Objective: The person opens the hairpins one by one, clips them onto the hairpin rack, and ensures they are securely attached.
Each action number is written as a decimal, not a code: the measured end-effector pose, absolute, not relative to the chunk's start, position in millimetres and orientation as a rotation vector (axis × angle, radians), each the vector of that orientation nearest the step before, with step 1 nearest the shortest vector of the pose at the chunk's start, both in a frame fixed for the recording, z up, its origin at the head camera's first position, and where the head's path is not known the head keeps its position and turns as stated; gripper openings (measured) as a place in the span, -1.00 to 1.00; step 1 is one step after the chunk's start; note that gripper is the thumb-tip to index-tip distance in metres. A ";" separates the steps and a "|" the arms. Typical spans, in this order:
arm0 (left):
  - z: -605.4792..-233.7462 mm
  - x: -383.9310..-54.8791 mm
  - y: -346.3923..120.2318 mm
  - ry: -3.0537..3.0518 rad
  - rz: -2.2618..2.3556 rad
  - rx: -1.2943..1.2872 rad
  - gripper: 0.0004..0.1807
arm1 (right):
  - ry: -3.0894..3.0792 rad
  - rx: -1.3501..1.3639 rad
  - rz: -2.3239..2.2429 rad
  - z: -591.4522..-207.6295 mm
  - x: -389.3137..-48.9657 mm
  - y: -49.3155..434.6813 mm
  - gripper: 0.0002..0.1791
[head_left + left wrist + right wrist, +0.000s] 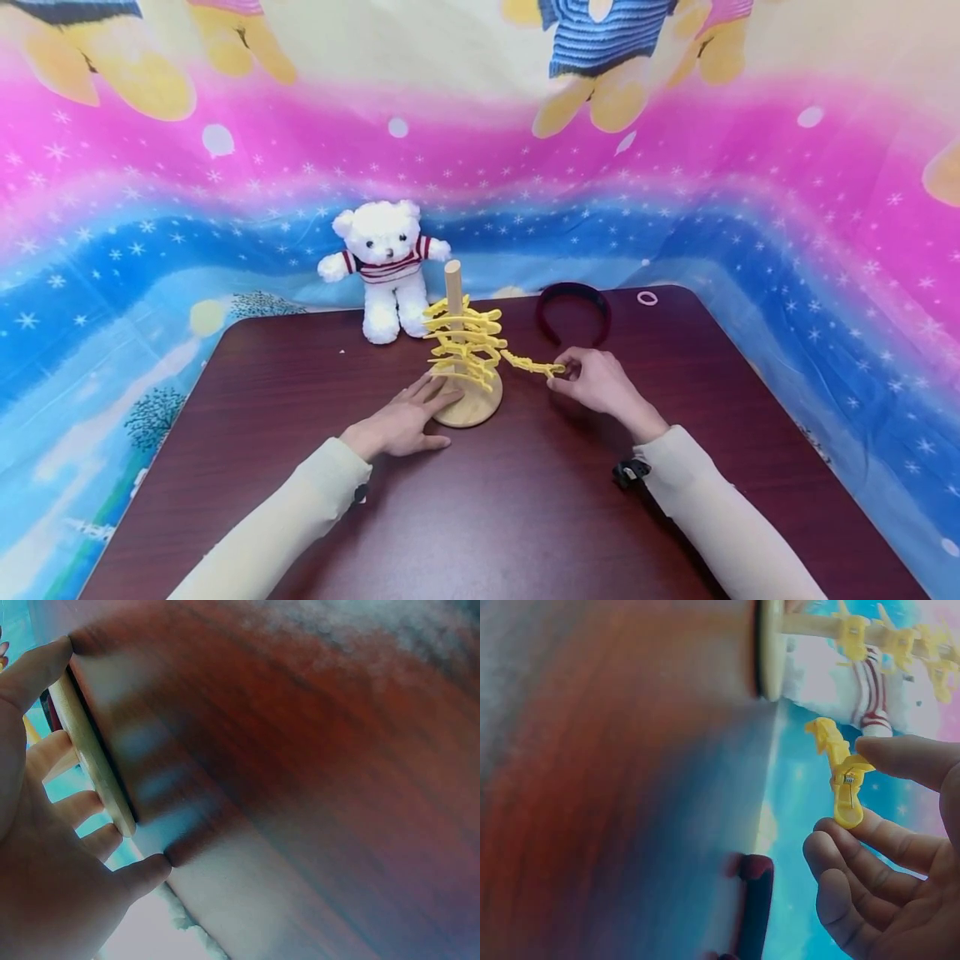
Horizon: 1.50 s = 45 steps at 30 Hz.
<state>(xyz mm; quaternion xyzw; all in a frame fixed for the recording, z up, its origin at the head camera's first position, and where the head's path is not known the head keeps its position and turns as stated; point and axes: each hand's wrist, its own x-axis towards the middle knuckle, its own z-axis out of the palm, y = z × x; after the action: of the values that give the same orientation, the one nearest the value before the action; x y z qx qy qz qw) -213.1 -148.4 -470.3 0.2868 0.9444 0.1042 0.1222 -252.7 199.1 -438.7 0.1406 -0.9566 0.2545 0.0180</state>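
Note:
A round wooden stand (pixel 468 407) with an upright wooden post (pixel 453 287) is on the table, several yellow hair clips (pixel 463 346) clamped along the post. My left hand (pixel 397 423) rests with fingers spread at the near left of its base; in the left wrist view some fingers lie over the disc's edge (pixel 94 757). Right of the stand, my right hand (pixel 600 385) pinches one yellow hair clip (pixel 844 780) by its handles between thumb and fingers. The clip's long end (pixel 525 362) points left toward the clips on the post, and its spring shows in the right wrist view.
A white teddy bear (pixel 390 271) in a striped top stands at the table's back edge, behind the stand. A dark red headband (pixel 573 287) lies beyond my right hand, with a pale hair tie (pixel 647 297) farther right. A printed cloth (pixel 480 158) hangs behind the table.

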 end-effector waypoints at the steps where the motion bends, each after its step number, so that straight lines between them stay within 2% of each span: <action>1: -470.5 -212.9 -148.5 2.755 0.303 0.835 -0.13 | -2.960 0.442 0.803 -436.9 -252.4 199.9 -0.65; 9: -471.4 -212.2 -148.1 2.744 0.307 0.824 -0.13 | -2.866 0.443 0.926 -420.3 -250.3 204.2 -0.67; 19: -472.3 -212.0 -148.1 2.749 0.312 0.826 -0.14 | -2.761 0.422 1.014 -391.4 -246.8 207.0 -0.59; 32: -474.2 -214.3 -148.5 2.757 0.302 0.840 -0.12 | -2.654 0.467 1.046 -353.0 -234.6 203.6 -0.60; 45: -471.6 -213.6 -148.8 2.753 0.313 0.826 -0.13 | -2.624 0.536 0.998 -333.5 -227.7 197.4 -0.60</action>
<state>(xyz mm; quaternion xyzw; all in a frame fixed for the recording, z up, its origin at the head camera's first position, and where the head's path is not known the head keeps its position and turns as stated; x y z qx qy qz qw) -213.6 -148.8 -471.6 0.2836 0.9447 0.1075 0.1249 -227.7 197.4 -333.5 0.1856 -0.9088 0.3458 0.1414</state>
